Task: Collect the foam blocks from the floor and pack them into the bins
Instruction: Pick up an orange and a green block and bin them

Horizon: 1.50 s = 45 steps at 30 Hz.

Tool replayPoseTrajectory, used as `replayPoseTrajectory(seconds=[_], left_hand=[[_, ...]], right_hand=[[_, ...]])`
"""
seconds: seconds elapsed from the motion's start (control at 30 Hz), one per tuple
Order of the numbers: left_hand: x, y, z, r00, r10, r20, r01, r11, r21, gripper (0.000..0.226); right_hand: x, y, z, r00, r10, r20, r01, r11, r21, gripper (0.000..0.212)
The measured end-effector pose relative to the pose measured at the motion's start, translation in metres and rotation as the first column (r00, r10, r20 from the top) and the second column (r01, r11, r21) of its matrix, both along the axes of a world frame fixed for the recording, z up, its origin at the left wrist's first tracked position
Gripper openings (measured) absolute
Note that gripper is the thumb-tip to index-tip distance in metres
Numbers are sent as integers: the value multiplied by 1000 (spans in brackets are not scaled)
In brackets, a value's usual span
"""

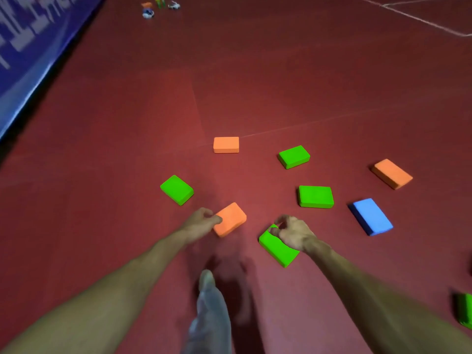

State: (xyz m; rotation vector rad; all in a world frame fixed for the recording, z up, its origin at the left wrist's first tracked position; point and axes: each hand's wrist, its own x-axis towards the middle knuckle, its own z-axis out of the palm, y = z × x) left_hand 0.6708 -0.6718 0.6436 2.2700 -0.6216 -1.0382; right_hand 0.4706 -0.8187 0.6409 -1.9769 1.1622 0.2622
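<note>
Several foam blocks lie scattered on the red floor. My left hand [201,222] grips the near end of an orange block [232,218]. My right hand [293,232] curls its fingers round the far end of a green block [277,249]. Further out lie a green block [177,189] on the left, an orange block [226,144] at the back, two green blocks [294,156] [316,197], a blue block [371,216] and an orange block [392,173] on the right. No bin is in view.
My leg and foot [208,310] stand between my arms. Another green block [464,311] is cut off at the right edge. A blue banner [30,47] runs along the left. Small objects [159,6] sit far back. White lines [421,19] cross the floor.
</note>
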Motion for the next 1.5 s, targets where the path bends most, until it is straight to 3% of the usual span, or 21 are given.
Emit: replayPoseTrajectory(seconds=[0.13,0.23,0.33,0.47,0.67,0.8,0.87,0.93,1.0,1.03,1.17,1.3,1.37,1.47,1.5], left_hand=[[101,-51,-36,993,92,-70,-93,995,-18,44],[165,-79,-66,993,60,-100,-54,997,57,37],[213,-112,-109,978,56,-200,-39,995,90,46],[250,-159,-177,973,1,-232,26,993,112,29],[282,-212,-349,975,0,-223,53,971,235,62],[288,-216,-491,978,104,-179,-52,960,274,30],[287,-214,-559,981,97,-170,-37,945,326,57],[285,-209,-615,990,77,-117,-31,935,353,69],[287,-209,-653,999,31,44,-45,928,370,73],[289,-212,-667,994,15,105,-52,932,358,76],[296,-219,-720,996,74,51,-87,928,363,82],[292,-222,-734,977,212,-40,-179,899,399,86],[283,-222,-731,969,239,-59,-177,840,512,86],[257,-223,-716,972,214,-99,-113,792,600,76],[248,-225,-711,965,241,-103,-139,805,577,73]], right_hand=[[122,-46,-28,1000,-12,4,12,998,69,40],[193,-78,-57,998,-45,-40,50,991,121,37],[244,-112,-103,992,-121,-44,128,973,191,35],[285,-149,-176,982,-184,-40,188,951,244,34],[321,-197,-362,960,-272,-64,279,914,295,33],[335,-204,-500,949,-291,-118,314,886,341,49],[332,-199,-564,941,-291,-172,335,870,362,57],[328,-189,-617,933,-271,-235,346,854,390,45],[326,-179,-665,950,-163,-267,267,867,421,14],[326,-174,-685,951,-160,-265,269,852,450,14],[331,-162,-735,883,-362,-300,470,680,564,14],[340,-157,-756,734,-583,-350,649,448,614,40],[337,-161,-751,693,-640,-333,681,428,594,42],[323,-172,-732,714,-625,-316,684,527,504,69],[316,-178,-726,719,-624,-306,681,543,491,64]])
